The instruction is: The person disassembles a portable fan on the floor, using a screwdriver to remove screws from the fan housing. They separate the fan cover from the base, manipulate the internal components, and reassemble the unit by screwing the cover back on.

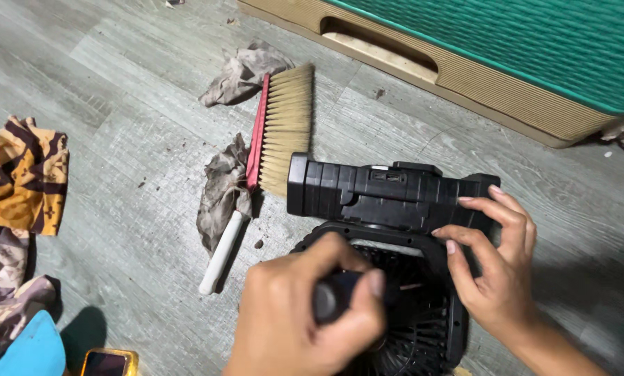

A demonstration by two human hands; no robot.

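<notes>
Fan (395, 202) braced by right hand (493, 271), tool (336, 296) in left hand (298, 320).

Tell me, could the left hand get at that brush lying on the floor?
Probably yes: the brush lies in the open beside the fan, but the left hand is gripping a dark tool handle.

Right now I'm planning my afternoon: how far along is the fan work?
Done: nothing clearly finished; the grille is on. In hand: left hand holds a dark-handled tool over the black fan, right hand steadies its frame. Left: the brush and rags lie unused on the floor.
</notes>
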